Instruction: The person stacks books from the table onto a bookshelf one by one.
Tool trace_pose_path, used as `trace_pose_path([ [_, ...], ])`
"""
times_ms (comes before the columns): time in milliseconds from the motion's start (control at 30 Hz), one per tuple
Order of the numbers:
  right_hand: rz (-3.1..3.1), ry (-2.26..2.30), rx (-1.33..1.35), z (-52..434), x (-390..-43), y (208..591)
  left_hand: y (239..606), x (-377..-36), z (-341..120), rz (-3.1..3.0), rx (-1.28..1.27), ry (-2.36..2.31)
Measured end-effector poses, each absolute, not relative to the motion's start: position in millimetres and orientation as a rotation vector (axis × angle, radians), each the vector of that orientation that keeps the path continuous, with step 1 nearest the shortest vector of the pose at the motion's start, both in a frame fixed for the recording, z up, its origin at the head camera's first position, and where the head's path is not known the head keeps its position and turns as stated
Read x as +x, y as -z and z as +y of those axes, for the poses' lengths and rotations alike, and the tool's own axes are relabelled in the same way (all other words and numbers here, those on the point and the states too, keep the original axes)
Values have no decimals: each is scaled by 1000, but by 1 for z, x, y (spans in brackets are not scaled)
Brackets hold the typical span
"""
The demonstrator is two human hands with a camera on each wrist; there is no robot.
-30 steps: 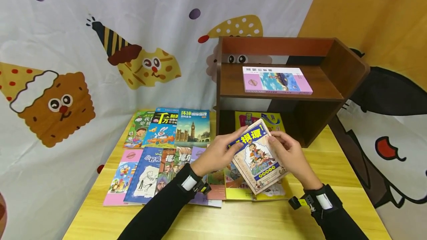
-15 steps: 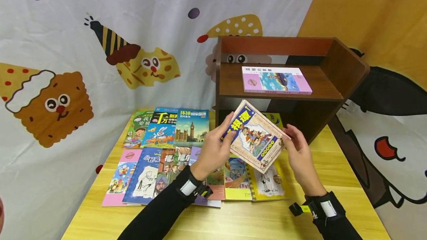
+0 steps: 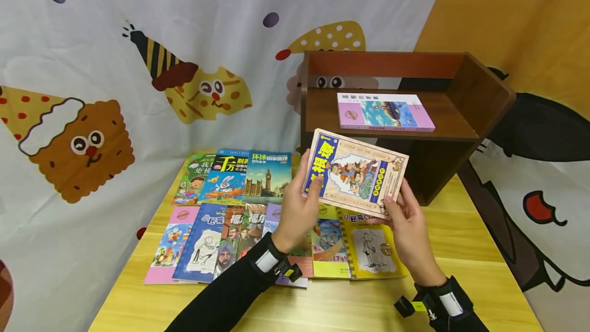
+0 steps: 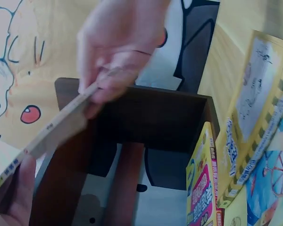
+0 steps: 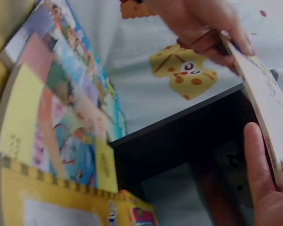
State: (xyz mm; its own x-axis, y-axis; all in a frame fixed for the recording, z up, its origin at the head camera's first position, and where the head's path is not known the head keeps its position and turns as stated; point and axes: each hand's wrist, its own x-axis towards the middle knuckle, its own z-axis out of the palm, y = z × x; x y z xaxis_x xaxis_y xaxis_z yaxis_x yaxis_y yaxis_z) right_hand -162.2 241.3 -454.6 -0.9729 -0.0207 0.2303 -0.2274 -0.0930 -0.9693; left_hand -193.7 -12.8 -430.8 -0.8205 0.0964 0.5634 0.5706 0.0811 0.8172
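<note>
Your left hand (image 3: 298, 208) and right hand (image 3: 407, 222) both gripped the cartoon-cover book (image 3: 355, 172), tilted, raised before the dark wooden shelf (image 3: 479, 97), pink book (image 3: 384, 111) lying flat on its upper board.

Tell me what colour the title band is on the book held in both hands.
Blue with yellow characters, on the book; clearest in the head view.

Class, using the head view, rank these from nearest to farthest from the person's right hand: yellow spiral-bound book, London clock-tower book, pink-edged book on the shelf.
1. Yellow spiral-bound book, just below the right hand.
2. Pink-edged book, up on the shelf behind.
3. London clock-tower book, far left on the table.
</note>
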Motion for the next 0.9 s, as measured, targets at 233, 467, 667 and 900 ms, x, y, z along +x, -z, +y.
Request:
trace_pose_path([
  [233, -1802, -2163, 311, 244, -166, 434, 424, -192, -14, -2080, -825, 1890],
  [467, -1718, -2105, 375, 262, -180, 412, 407, -205, -6, -2180, -876, 1903],
  [667, -1734, -2035, 409, 277, -195, 387, 374, -225, -3, -2238, -883, 1861],
  [900, -1766, -2056, 391, 292, -211, 361, 354, -249, 2, -2298, -892, 1926],
])
